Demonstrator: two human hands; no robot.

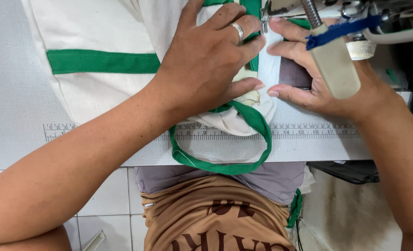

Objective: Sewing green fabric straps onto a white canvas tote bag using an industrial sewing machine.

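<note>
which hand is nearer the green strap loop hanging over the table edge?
Left. The left hand presses the cream fabric right above the green strap loop, its thumb almost on the strap. The right hand lies flat beside the sewing machine's foot, farther to the right.

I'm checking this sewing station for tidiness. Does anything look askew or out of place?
One thing: a loop of green fabric binding tape droops over the front edge of the white sewing table, and the cream cloth is bunched below the left hand. The right hand lies flat.
</note>
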